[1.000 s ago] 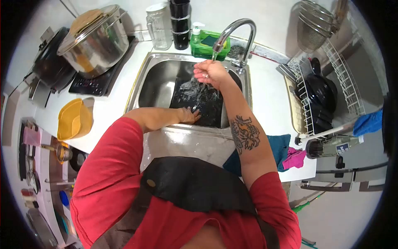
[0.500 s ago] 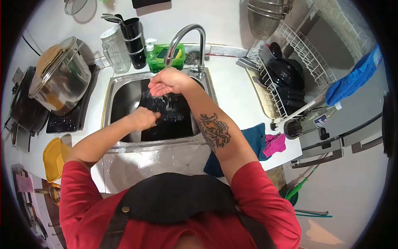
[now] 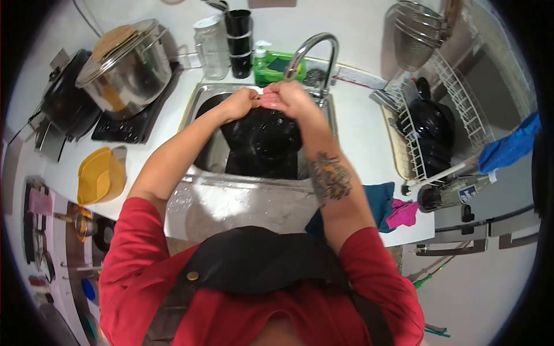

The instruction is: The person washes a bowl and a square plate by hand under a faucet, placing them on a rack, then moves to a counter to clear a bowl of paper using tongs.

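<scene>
My left hand (image 3: 239, 104) and my right hand (image 3: 295, 97) meet just under the spout of the curved faucet (image 3: 314, 47), above the steel sink (image 3: 203, 158). The fingers press together around a pinkish patch. I cannot tell whether that is a palm or something held. Below the hands a black pan (image 3: 262, 138) lies wet in the basin. My right forearm bears a tattoo.
Behind the sink stand a green soap caddy (image 3: 276, 64), a black cup stack (image 3: 239, 40) and a glass jar (image 3: 210, 40). A steel pot (image 3: 124, 63) sits on a cooktop at left, near a yellow container (image 3: 101, 176). A dish rack (image 3: 430, 132) with black dishes and cloths (image 3: 384, 202) are at right.
My left hand has come up out of the basin and joined my right hand under the spout. The view has shifted.
</scene>
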`<state>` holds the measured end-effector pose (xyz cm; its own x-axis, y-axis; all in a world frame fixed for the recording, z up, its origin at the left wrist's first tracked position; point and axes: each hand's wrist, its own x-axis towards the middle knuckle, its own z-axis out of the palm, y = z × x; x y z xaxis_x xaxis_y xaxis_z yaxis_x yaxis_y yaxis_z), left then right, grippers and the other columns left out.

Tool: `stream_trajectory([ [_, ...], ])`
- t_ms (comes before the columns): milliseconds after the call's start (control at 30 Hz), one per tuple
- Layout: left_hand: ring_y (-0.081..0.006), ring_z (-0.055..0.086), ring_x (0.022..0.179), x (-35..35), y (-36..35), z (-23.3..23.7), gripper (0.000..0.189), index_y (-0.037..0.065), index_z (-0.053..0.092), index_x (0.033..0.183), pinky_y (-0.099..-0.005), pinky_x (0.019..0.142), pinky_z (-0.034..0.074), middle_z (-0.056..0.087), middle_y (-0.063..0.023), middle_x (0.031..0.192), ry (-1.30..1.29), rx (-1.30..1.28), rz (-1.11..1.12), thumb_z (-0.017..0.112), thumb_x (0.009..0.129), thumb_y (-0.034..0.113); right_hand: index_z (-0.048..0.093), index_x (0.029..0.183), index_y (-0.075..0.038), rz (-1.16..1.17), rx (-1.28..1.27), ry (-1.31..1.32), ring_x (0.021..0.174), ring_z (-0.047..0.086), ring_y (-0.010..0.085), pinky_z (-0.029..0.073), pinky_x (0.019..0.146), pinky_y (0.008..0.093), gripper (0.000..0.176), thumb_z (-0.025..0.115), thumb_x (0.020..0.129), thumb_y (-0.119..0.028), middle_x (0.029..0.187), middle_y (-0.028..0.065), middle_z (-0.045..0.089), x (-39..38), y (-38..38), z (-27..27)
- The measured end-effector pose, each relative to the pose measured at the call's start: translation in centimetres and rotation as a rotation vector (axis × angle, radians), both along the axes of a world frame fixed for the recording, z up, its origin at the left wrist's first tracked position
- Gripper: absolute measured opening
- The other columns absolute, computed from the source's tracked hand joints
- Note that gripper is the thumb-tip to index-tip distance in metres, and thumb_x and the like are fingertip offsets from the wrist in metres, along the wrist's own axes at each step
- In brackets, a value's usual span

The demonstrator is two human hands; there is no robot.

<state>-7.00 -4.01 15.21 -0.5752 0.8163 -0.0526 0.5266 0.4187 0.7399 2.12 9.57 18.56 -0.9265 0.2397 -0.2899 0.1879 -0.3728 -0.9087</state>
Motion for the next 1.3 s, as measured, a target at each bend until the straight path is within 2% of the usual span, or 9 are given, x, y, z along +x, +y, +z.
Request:
stream_trajectory([
  [167, -0.0101, 0.048, 0.071, 0.3, -0.1, -1.5, 0.015, -0.004, 0.058, 0.088, -0.0241, 0.066, 0.040, 0.057, -0.0030, 0.078, -0.329, 0.228, 0.078, 0.052, 0.081, 0.008, 0.050, 0.093, 0.013, 0.309, 0.080, -0.107, 0.078, 0.062, 0.0298, 0.054, 0.066, 0.0345, 0.022, 0.043, 0.084, -0.006, 0.082, 0.0204, 0.058, 0.8, 0.4, 2.7],
  [367, -0.0108, 0.049, 0.069, 0.5, -0.2, -1.0, 0.012, -0.003, 0.058, 0.083, -0.0242, 0.064, 0.039, 0.057, -0.0046, 0.075, -0.372, 0.277, 0.151, 0.051, 0.081, 0.006, 0.053, 0.088, 0.008, -0.072, 0.458, 0.218, 0.063, 0.060, 0.0191, 0.053, 0.057, 0.0281, 0.016, 0.045, 0.083, -0.005, 0.075, 0.0142, 0.059, -0.5, -0.9, -2.6],
  [567, -0.0105, 0.048, 0.071, 0.1, -2.6, -2.1, 0.009, 0.001, 0.056, 0.081, -0.0237, 0.066, 0.039, 0.054, -0.0010, 0.075, -0.596, 0.304, 0.226, 0.051, 0.082, 0.008, 0.052, 0.087, 0.011, -0.049, 0.014, 0.034, 0.064, 0.061, 0.0265, 0.054, 0.058, 0.0331, 0.019, 0.043, 0.081, -0.005, 0.076, 0.0199, 0.057, -1.0, -0.6, -2.3],
  [700, -0.0115, 0.054, 0.073, -0.3, -3.4, -3.8, 0.011, 0.003, 0.055, 0.090, -0.0246, 0.068, 0.044, 0.058, -0.0022, 0.080, -0.753, 0.399, 0.266, 0.049, 0.083, 0.010, 0.051, 0.092, 0.012, 0.429, -0.131, -0.164, 0.076, 0.061, 0.0311, 0.053, 0.067, 0.0364, 0.023, 0.042, 0.084, -0.008, 0.085, 0.0235, 0.058, -0.6, -2.0, -1.4],
  [900, -0.0116, 0.054, 0.082, 0.2, -3.9, -4.9, 0.018, 0.001, 0.055, 0.097, -0.0222, 0.077, 0.040, 0.060, -0.0041, 0.088, -0.753, 0.421, 0.250, 0.048, 0.085, 0.011, 0.053, 0.096, 0.008, 0.248, -0.025, -0.048, 0.078, 0.060, 0.0319, 0.051, 0.071, 0.0393, 0.024, 0.045, 0.083, -0.010, 0.088, 0.0230, 0.058, -1.3, -2.8, -2.6],
  [967, -0.0108, 0.054, 0.083, 1.2, -3.6, -4.2, 0.018, 0.000, 0.055, 0.096, -0.0226, 0.079, 0.039, 0.060, -0.0035, 0.088, -0.544, 0.414, 0.314, 0.046, 0.086, 0.013, 0.050, 0.108, 0.002, 0.054, 1.143, 0.362, 0.092, 0.056, 0.0301, 0.045, 0.080, 0.0414, 0.029, 0.044, 0.084, -0.015, 0.096, 0.0181, 0.057, -1.2, -3.9, -4.2],
  [1100, -0.0109, 0.053, 0.079, 2.1, -3.5, -2.2, 0.016, 0.000, 0.056, 0.091, -0.0226, 0.077, 0.039, 0.059, -0.0025, 0.085, -0.482, 0.447, 0.179, 0.046, 0.086, 0.011, 0.037, 0.122, -0.004, -0.213, 1.749, 0.534, 0.121, 0.031, 0.0291, 0.026, 0.093, 0.0493, 0.048, 0.045, 0.085, -0.034, 0.127, 0.0146, 0.037, 0.1, -4.2, -6.3],
  [1167, -0.0105, 0.054, 0.074, 2.4, -3.5, -1.8, 0.015, -0.001, 0.055, 0.090, -0.0223, 0.072, 0.041, 0.059, -0.0034, 0.082, -0.517, 0.511, 0.167, 0.047, 0.085, 0.011, 0.033, 0.124, -0.005, -0.392, 1.733, 0.395, 0.121, 0.030, 0.0286, 0.025, 0.092, 0.0515, 0.051, 0.040, 0.086, -0.038, 0.129, 0.0133, 0.036, -0.3, -2.7, -5.7],
  [1300, -0.0109, 0.054, 0.068, 4.4, -5.0, 1.5, 0.013, -0.002, 0.055, 0.090, -0.0226, 0.064, 0.044, 0.058, -0.0050, 0.081, -0.613, 0.509, 0.194, 0.048, 0.084, 0.008, 0.026, 0.131, -0.013, -0.448, 1.085, 0.006, 0.123, 0.026, 0.0292, 0.020, 0.095, 0.0561, 0.063, 0.027, 0.084, -0.054, 0.132, 0.0117, 0.032, 1.0, 3.1, -6.8],
])
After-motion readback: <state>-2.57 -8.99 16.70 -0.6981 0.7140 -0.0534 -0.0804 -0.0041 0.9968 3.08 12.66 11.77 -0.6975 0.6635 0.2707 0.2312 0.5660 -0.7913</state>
